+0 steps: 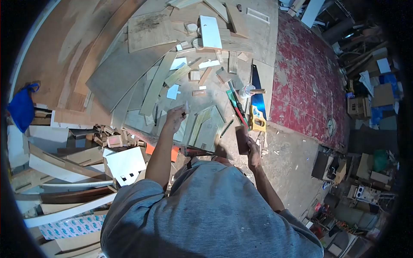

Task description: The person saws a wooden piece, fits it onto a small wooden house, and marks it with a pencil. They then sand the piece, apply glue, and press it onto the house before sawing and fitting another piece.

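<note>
My right hand [254,154] is wrapped round a flat brown rectangular block [242,140], held upright just off the table's near edge. My left hand [174,119] is closed in a pinch above the worktable; what its fingers hold, if anything, is too small to make out. Between the hands, pale wood strips [201,127] lie on a board. A dark pencil or pen [226,128] rests to their right. Beyond my right hand are a handsaw with a yellow handle [258,121], a green tool [234,103] and a small jar [247,90].
Wood offcuts, a white panel [210,32] and a square board [150,30] cover the far part of the table. White boards [125,164] and scrap wood are piled at left below. A worn red surface [305,81] lies at right, with clutter beyond it.
</note>
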### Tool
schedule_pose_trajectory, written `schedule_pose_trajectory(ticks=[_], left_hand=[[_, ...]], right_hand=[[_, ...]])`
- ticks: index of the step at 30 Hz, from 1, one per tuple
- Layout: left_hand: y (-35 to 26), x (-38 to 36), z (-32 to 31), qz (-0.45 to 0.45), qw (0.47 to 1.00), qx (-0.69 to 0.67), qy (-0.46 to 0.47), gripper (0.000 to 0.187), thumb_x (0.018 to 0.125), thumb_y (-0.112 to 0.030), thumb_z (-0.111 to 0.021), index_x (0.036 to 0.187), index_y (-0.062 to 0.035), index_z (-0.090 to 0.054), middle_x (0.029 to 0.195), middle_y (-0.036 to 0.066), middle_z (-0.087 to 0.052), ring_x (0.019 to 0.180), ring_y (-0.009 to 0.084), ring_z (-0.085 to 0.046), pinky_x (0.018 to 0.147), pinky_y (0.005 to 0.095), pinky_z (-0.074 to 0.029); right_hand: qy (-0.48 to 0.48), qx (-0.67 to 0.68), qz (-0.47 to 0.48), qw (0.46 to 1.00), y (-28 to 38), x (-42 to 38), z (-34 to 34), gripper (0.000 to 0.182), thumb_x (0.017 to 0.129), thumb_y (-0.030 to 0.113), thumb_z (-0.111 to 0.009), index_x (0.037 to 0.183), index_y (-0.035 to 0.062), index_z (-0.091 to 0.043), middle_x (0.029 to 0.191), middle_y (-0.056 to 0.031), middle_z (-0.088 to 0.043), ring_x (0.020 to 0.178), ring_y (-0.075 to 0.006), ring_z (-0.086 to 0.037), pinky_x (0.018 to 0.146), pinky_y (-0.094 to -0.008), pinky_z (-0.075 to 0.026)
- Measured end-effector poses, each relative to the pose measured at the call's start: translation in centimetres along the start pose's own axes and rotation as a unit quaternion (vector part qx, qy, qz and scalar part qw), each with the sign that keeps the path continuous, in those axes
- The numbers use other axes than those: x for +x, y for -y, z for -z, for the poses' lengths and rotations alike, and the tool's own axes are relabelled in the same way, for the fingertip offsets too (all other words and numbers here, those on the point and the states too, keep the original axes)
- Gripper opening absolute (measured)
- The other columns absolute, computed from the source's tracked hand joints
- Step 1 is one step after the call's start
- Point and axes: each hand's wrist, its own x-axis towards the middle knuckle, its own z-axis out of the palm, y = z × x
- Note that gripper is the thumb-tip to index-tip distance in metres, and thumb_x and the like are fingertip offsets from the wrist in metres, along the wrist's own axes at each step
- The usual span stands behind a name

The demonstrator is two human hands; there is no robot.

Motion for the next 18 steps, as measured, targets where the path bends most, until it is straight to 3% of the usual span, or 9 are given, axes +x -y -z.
schedule_pose_trajectory(ticks=[2,7,9,11,12,13,15,16,18], left_hand=[[0.5,1.6,-0.8,-0.002,1.000,-0.013,-0.010,0.030,0.092,-0.017,-0.068,0.116,0.0016,-0.065,0.094,0.004,-0.069,0.078,0.0094,-0.060,0.071,0.0247,-0.045],[1.2,9.9,1.9,-0.062,0.968,0.224,-0.098,0.018,0.087,-0.012,-0.067,0.096,0.0003,-0.074,0.077,0.007,-0.070,0.063,0.0100,-0.061,0.057,0.0244,-0.045],[-0.5,9.7,1.0,-0.079,0.951,0.270,-0.127,0.019,0.082,-0.014,-0.068,0.093,-0.0005,-0.076,0.075,0.009,-0.071,0.067,0.0135,-0.065,0.060,0.0286,-0.048],[-1.8,10.5,0.8,-0.090,0.893,0.407,-0.167,0.024,0.081,-0.018,-0.070,0.093,0.0021,-0.075,0.080,0.017,-0.073,0.074,0.0228,-0.071,0.067,0.0347,-0.053],[-2.3,10.7,0.6,-0.088,0.890,0.414,-0.171,0.024,0.081,-0.018,-0.070,0.093,0.0021,-0.075,0.080,0.017,-0.073,0.074,0.0228,-0.071,0.067,0.0347,-0.053],[-2.7,10.8,0.4,-0.096,0.864,0.465,-0.170,0.025,0.081,-0.020,-0.068,0.093,0.0007,-0.075,0.085,0.020,-0.072,0.079,0.0290,-0.071,0.072,0.0379,-0.054],[-3.6,10.6,-0.2,-0.098,0.831,0.522,-0.163,0.025,0.081,-0.022,-0.067,0.093,-0.0006,-0.075,0.089,0.024,-0.072,0.084,0.0352,-0.071,0.076,0.0412,-0.055],[-3.8,10.3,-0.5,-0.122,0.796,0.568,-0.167,0.023,0.083,-0.022,-0.065,0.092,-0.0029,-0.076,0.090,0.025,-0.071,0.088,0.0379,-0.070,0.078,0.0427,-0.055],[-4.0,9.7,-0.8,-0.139,0.757,0.620,-0.153,0.022,0.084,-0.022,-0.063,0.090,-0.0052,-0.077,0.091,0.026,-0.070,0.091,0.0406,-0.069,0.079,0.0443,-0.055]], right_hand=[[-0.037,-0.024,-0.004,0.999,1.3,1.7,-2.1,0.051,0.100,0.025,-0.049,0.140,-0.0066,-0.046,0.132,-0.0136,-0.057,0.121,-0.0220,-0.054,0.105,-0.0344,-0.041],[-0.017,-0.030,0.022,0.999,1.7,12.8,-4.4,0.049,0.102,0.035,-0.052,0.136,0.0000,-0.051,0.115,-0.0092,-0.061,0.098,-0.0174,-0.059,0.080,-0.0325,-0.051],[-0.028,-0.104,0.050,0.993,2.5,16.8,-5.7,0.048,0.101,0.034,-0.053,0.134,-0.0004,-0.052,0.111,-0.0101,-0.061,0.097,-0.0182,-0.059,0.078,-0.0313,-0.051],[-0.032,-0.070,0.056,0.995,2.6,20.5,-7.3,0.043,0.100,0.032,-0.055,0.128,-0.0008,-0.055,0.109,-0.0109,-0.063,0.094,-0.0184,-0.060,0.076,-0.0324,-0.052],[-0.008,-0.087,0.080,0.993,1.6,23.2,-7.4,0.043,0.100,0.031,-0.056,0.129,-0.0010,-0.055,0.109,-0.0108,-0.063,0.094,-0.0180,-0.060,0.075,-0.0318,-0.052],[0.013,-0.103,0.103,0.989,0.3,25.6,-7.4,0.044,0.099,0.031,-0.057,0.129,-0.0012,-0.055,0.109,-0.0108,-0.063,0.094,-0.0176,-0.060,0.075,-0.0313,-0.052],[0.042,-0.038,0.104,0.993,1.3,26.8,-9.3,0.045,0.098,0.032,-0.059,0.129,-0.0012,-0.056,0.108,-0.0107,-0.064,0.090,-0.0173,-0.062,0.072,-0.0301,-0.053],[0.029,-0.017,0.070,0.997,2.9,25.9,-10.3,0.051,0.097,0.037,-0.061,0.129,-0.0020,-0.057,0.097,-0.0110,-0.066,0.083,-0.0163,-0.064,0.070,-0.0288,-0.053],[-0.095,-0.301,0.114,0.942,0.3,29.3,-10.3,0.052,0.095,0.037,-0.060,0.127,-0.0038,-0.057,0.088,-0.0183,-0.069,0.077,-0.0266,-0.068,0.071,-0.0363,-0.056]])
